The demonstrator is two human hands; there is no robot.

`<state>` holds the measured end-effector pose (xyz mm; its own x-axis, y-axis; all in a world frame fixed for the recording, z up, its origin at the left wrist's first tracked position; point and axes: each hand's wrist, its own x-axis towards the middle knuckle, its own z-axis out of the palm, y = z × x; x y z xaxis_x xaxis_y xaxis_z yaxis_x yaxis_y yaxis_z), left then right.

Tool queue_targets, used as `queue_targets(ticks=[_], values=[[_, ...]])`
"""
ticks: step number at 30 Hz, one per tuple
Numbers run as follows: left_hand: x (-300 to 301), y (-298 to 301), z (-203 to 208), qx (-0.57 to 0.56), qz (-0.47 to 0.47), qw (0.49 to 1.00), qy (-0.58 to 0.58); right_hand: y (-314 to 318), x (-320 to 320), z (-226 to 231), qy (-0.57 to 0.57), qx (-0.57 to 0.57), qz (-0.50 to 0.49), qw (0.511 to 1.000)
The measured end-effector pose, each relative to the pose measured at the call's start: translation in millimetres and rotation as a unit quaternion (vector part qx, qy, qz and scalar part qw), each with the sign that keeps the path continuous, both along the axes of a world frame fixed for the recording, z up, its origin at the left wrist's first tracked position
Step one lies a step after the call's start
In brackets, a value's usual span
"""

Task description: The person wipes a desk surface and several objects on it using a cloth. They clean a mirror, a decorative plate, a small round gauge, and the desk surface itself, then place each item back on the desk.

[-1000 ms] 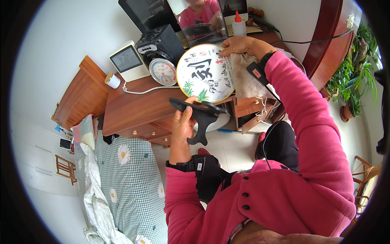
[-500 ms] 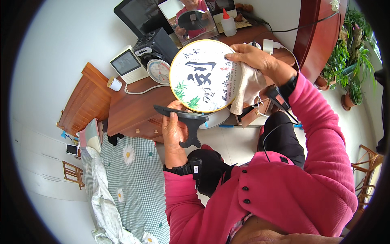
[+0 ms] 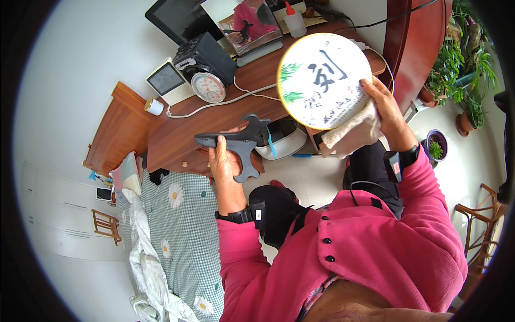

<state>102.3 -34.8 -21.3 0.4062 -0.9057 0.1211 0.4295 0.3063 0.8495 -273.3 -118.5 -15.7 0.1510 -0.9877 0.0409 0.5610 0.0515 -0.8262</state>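
My left hand (image 3: 225,163) grips a black display stand (image 3: 248,144) with curved, forked feet, above the desk's front edge. Off to the right, my right hand (image 3: 387,104) pinches the lower right rim of a round white decorative plate (image 3: 300,86). The plate has a yellow edge, black brush characters and green bamboo leaves, and its painted face is turned up toward me. A beige cloth (image 3: 354,131) hangs from the same hand, just below the plate. Stand and plate are apart.
On the brown wooden desk (image 3: 177,134) are a dial gauge (image 3: 208,87), a black speaker (image 3: 206,59), a small white screen device (image 3: 169,80), a mirror (image 3: 244,24) and a red-capped bottle (image 3: 294,24). A white cable (image 3: 220,102) crosses it. The bed (image 3: 182,236) lies left; potted plants (image 3: 472,70) stand right.
The plate has moved right and turned, separating from the stand. My left hand has tilted the stand, so its forked side shows. The cloth travelled right along with the plate.
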Motion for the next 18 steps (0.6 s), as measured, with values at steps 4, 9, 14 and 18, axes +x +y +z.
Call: queue_targets(ticks=[4,9,14,18], values=[[6,-28,29,0.045,0.044,0.991,-0.12,9,-32,-23,-0.005,0.035,-0.074,0.997],[0,-94,71,-0.019,0.052,0.942,-0.332,23,-61,-47,-0.053,0.019,-0.108,0.993],[-6,-170,88,-0.053,0.079,0.866,-0.491,24,-76,-50,-0.055,0.007,-0.112,0.992],[-10,-222,84,-0.034,0.122,0.79,-0.6,20,-79,-56,-0.046,0.023,-0.119,0.992]])
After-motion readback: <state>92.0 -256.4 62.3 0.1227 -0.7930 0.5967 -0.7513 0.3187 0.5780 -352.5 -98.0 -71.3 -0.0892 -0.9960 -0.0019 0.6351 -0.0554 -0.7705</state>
